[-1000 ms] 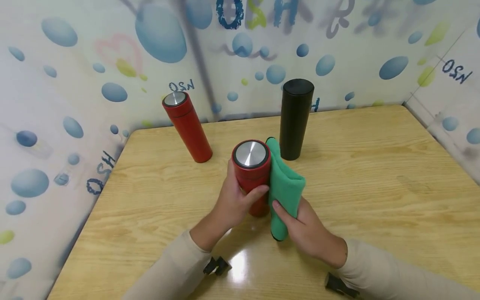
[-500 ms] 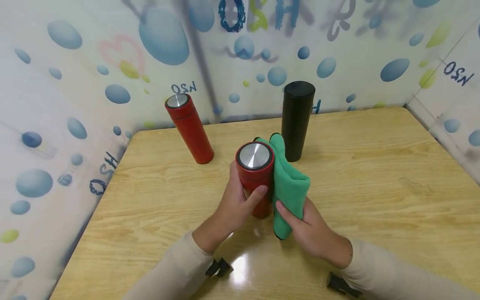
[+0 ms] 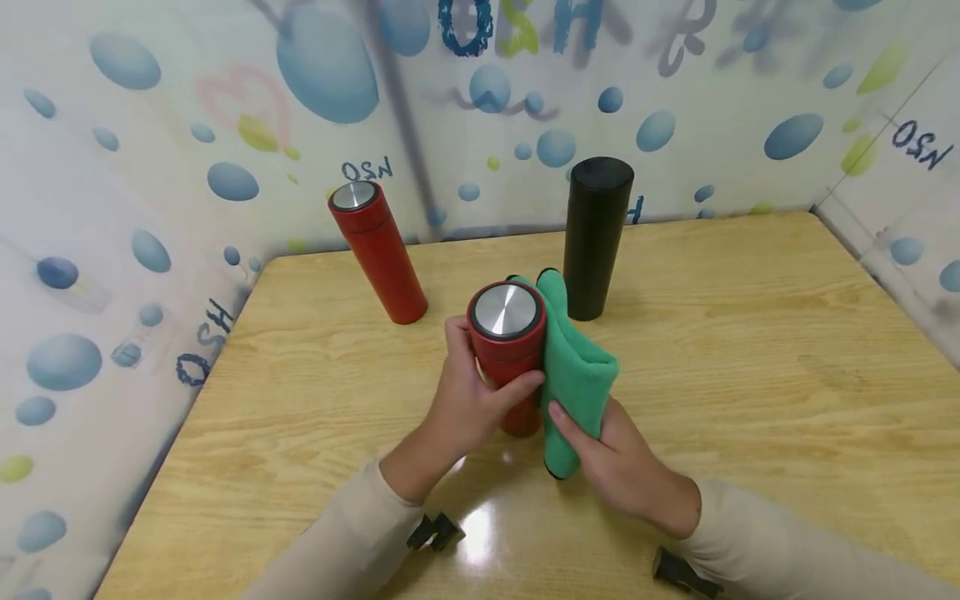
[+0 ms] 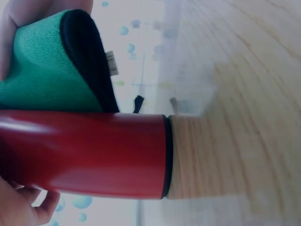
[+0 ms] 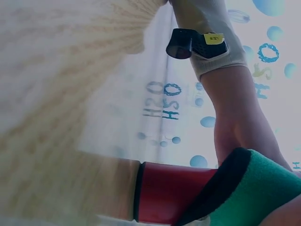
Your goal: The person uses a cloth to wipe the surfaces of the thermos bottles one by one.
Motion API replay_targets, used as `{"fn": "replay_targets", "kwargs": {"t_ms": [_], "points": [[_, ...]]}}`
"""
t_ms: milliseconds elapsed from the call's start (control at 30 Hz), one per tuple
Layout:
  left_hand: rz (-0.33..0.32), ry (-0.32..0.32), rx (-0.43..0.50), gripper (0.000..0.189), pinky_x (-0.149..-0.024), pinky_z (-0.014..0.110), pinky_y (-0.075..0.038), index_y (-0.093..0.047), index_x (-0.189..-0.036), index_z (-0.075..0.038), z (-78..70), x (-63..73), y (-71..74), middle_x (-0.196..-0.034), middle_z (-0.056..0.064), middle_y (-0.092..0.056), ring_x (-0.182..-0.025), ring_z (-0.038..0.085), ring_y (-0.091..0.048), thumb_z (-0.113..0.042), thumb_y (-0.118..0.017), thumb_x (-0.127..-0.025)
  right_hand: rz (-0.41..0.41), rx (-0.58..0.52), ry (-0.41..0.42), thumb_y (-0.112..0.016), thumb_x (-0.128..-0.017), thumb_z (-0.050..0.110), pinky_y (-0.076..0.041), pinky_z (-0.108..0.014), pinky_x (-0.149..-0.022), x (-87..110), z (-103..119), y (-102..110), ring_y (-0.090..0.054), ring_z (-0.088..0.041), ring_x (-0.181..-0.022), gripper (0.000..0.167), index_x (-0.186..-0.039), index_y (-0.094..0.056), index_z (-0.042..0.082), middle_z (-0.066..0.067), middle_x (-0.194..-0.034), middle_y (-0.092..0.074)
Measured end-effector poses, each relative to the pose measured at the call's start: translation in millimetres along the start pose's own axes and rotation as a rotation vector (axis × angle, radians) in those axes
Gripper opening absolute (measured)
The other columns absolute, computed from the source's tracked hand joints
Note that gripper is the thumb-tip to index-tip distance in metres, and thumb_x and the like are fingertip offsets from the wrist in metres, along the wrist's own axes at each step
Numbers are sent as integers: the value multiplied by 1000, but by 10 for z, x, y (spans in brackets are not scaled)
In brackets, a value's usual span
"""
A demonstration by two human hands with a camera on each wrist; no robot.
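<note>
My left hand grips a red thermos flask with a silver-topped lid, its thumb across the front. Folded green cloth with dark edging is pinched in my right hand, thumb on the near face. That cloth lies against the flask's right side, and part of it shows behind the lid. In the left wrist view the flask's black-rimmed base is at the wooden tabletop. The right wrist view has the cloth covering part of the flask. The far-side fingers of the right hand are hidden.
A second red flask stands at the back left of the wooden table. Behind the cloth, a black flask stands upright. Patterned walls border the table at the back and sides.
The cloth has shifted a little against the flask, and a corner of it now shows behind the lid. Both hands keep their holds; the left fingers have moved slightly. The standing flasks stay put.
</note>
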State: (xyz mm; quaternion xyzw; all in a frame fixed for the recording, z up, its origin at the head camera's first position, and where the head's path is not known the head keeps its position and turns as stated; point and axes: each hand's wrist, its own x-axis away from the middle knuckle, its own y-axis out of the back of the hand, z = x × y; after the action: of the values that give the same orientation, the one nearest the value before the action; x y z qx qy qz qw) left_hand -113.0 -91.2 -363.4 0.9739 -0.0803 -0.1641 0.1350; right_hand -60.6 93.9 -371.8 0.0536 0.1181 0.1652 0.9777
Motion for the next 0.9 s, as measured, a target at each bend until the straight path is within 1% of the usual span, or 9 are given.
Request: {"fn": "replay_targets", "kwargs": {"t_ms": [100,200,300,367,433,500,633,700,900], "points": [[-4,-8,19,79,-108,41,-48,-28,-136,-11,2,-11,-6,-141,1,-50,-131,19,-50,-18,-84,-81,26,-4,-34,-45,-106,14,-38,-14,-107,-15,-24,-4,-46,-13,-135,49,-153,-31,4,-10,-149,-47],[14,3,27,81,-108,42,-48,-26,-140,-13,19,-15,-10,-142,-1,-49,-131,18,-50,-24,-83,-83,46,-1,-60,-44,-107,16,-36,-16,-109,-20,-42,-2,-42,-20,-141,52,-155,-27,5,-10,-153,-43],[28,7,24,84,-109,43,-47,-24,-144,-16,30,-12,-11,-143,-2,-48,-132,17,-48,-29,-82,-84,67,-6,-81,-43,-107,16,-35,-27,-114,-20,-40,9,-36,-24,-145,55,-157,-22,5,-8,-158,-37],[33,2,28,85,-109,43,-47,-23,-145,-17,26,-15,-10,-143,-2,-47,-133,17,-47,-29,-81,-84,70,-12,-86,-43,-108,17,-34,-36,-115,-21,-23,21,-34,-25,-147,57,-158,-19,5,-8,-159,-35],[35,1,33,86,-108,43,-47,-22,-146,-18,17,-14,-8,-143,-3,-47,-133,17,-47,-27,-81,-84,66,-17,-85,-43,-107,17,-33,-41,-115,-19,0,25,-34,-27,-147,58,-158,-18,5,-8,-160,-34],[36,8,43,86,-108,43,-48,-21,-146,-20,12,-6,-7,-143,-3,-47,-134,17,-46,-24,-80,-84,59,-20,-81,-43,-107,17,-35,-39,-114,-11,21,20,-35,-28,-146,57,-158,-18,5,-9,-159,-35],[34,28,67,87,-108,42,-48,-21,-147,-22,9,10,-15,-144,-5,-46,-134,16,-45,-19,-80,-83,41,-10,-62,-44,-107,15,-37,-25,-112,11,62,9,-38,-29,-143,55,-156,-23,3,-12,-156,-40],[30,24,76,87,-108,42,-48,-21,-147,-23,12,15,-18,-144,-6,-45,-134,15,-45,-18,-80,-84,32,-9,-51,-45,-106,14,-37,-21,-110,21,77,5,-40,-28,-142,54,-155,-25,3,-12,-154,-42],[36,-2,68,86,-107,41,-48,-20,-147,-25,9,-5,-13,-146,-7,-44,-135,14,-44,-20,-79,-85,22,-6,20,-44,-105,8,-38,-15,-108,38,83,20,-45,-12,-136,52,-154,-27,2,-11,-150,-46]]}}
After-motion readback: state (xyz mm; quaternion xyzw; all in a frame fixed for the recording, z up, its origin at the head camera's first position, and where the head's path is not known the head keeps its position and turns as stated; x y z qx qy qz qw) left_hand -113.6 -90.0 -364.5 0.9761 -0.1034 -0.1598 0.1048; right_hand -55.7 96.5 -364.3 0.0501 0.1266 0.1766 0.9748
